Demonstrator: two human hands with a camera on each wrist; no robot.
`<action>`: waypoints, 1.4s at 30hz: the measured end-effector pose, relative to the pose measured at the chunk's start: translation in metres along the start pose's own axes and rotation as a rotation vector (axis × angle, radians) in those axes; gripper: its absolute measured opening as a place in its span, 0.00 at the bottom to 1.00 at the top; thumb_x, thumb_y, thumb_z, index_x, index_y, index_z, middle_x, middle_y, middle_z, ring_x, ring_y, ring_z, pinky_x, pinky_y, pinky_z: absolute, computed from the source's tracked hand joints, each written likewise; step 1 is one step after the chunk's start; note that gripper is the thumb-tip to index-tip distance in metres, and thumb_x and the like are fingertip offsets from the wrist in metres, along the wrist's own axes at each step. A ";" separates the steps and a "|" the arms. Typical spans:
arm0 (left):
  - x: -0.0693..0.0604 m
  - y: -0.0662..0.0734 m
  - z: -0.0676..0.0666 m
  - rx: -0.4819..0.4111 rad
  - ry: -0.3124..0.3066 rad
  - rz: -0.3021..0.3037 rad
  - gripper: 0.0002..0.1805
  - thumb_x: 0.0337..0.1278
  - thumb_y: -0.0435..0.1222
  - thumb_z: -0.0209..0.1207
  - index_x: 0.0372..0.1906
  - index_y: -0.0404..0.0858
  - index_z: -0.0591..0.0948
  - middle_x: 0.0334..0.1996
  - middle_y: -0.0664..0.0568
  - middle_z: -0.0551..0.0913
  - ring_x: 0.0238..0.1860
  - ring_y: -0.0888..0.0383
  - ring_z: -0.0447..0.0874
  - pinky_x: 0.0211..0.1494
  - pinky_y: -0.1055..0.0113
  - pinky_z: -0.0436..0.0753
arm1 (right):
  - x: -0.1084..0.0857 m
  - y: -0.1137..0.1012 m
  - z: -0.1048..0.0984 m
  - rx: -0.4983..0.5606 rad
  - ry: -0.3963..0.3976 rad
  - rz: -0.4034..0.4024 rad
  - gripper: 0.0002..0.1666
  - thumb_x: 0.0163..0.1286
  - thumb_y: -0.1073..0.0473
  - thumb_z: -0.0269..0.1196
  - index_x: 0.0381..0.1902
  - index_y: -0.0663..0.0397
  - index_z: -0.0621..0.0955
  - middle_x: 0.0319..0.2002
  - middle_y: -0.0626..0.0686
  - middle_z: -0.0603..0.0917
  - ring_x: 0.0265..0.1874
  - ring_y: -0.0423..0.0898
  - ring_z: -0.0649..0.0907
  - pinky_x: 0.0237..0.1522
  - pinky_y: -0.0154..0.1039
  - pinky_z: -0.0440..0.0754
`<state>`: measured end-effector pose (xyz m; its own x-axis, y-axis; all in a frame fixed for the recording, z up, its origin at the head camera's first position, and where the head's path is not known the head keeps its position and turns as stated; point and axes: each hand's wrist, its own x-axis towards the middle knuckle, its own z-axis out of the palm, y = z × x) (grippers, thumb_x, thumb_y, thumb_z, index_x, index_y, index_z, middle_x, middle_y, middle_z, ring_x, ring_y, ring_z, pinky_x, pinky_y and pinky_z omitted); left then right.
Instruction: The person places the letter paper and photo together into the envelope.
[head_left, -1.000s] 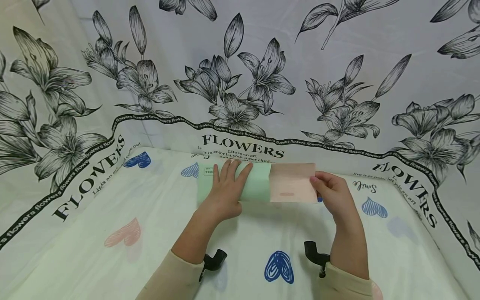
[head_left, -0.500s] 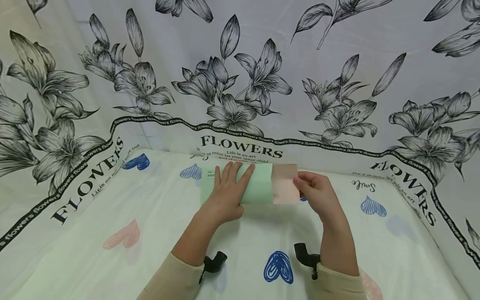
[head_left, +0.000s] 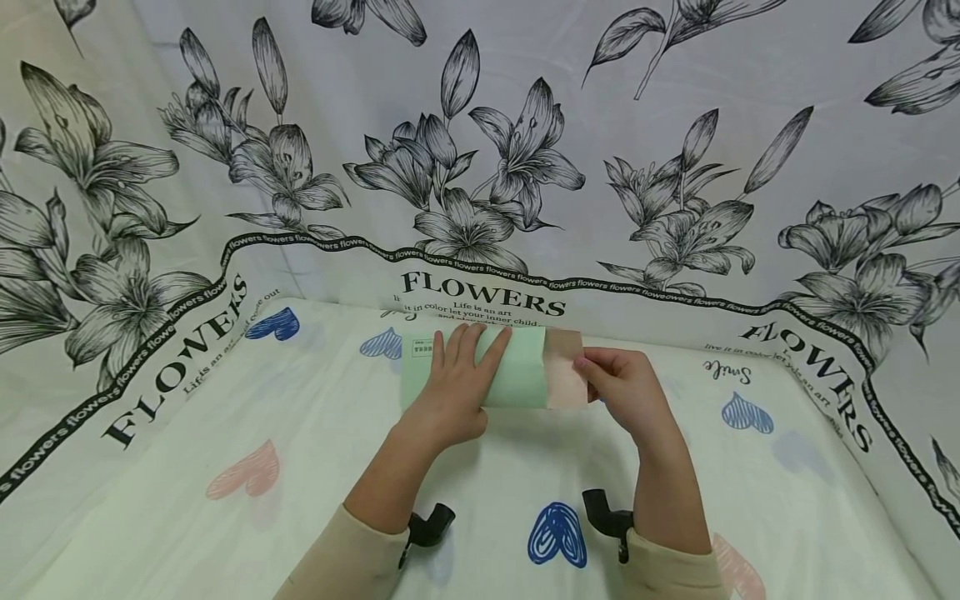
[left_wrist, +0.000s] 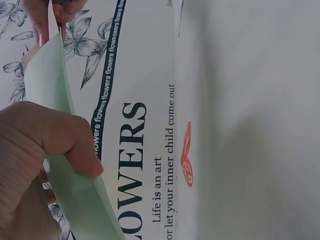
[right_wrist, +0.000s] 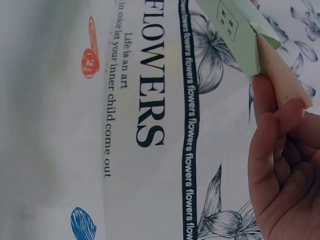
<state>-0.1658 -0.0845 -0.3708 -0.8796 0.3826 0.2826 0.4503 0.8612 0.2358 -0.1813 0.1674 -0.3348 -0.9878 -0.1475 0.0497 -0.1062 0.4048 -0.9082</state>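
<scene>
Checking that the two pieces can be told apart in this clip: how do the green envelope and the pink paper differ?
Colour: the green envelope is pale green, the pink paper pale pink.
Exposure: the envelope shows a longer stretch; the paper shows only a short piece beyond its end.
Hold: the left hand grips the envelope; the right hand pinches the paper.
Shared: both look thin and papery.

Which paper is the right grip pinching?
The flat pale-pink rectangular paper: the right grip pinches its outer edge. It sticks out of the other one, the mint-green paper sleeve with printed characters, which the left grip holds.
</scene>
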 end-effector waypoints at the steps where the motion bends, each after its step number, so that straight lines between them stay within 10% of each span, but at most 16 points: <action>1: 0.000 0.000 0.000 0.001 0.000 0.001 0.65 0.33 0.22 0.65 0.84 0.46 0.49 0.77 0.36 0.49 0.79 0.37 0.40 0.76 0.33 0.35 | 0.000 0.000 0.000 -0.003 -0.001 0.002 0.17 0.78 0.63 0.60 0.57 0.69 0.84 0.31 0.56 0.86 0.26 0.47 0.82 0.33 0.39 0.85; 14: 0.004 -0.003 0.005 -0.054 0.008 -0.045 0.71 0.36 0.46 0.79 0.83 0.41 0.45 0.74 0.42 0.53 0.79 0.40 0.42 0.77 0.36 0.35 | -0.003 -0.002 -0.007 -0.021 0.068 0.019 0.20 0.78 0.59 0.60 0.60 0.67 0.83 0.41 0.59 0.89 0.31 0.43 0.86 0.35 0.35 0.86; 42: 0.003 -0.003 0.005 0.010 0.046 -0.034 0.72 0.32 0.45 0.83 0.83 0.38 0.50 0.71 0.40 0.56 0.73 0.41 0.54 0.79 0.42 0.46 | -0.001 -0.009 0.016 -0.050 -0.031 -0.048 0.19 0.77 0.61 0.61 0.59 0.67 0.83 0.44 0.61 0.89 0.32 0.48 0.89 0.39 0.41 0.87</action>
<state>-0.1701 -0.0840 -0.3758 -0.8863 0.3378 0.3169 0.4189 0.8766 0.2371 -0.1771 0.1498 -0.3337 -0.9776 -0.1952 0.0792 -0.1596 0.4409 -0.8832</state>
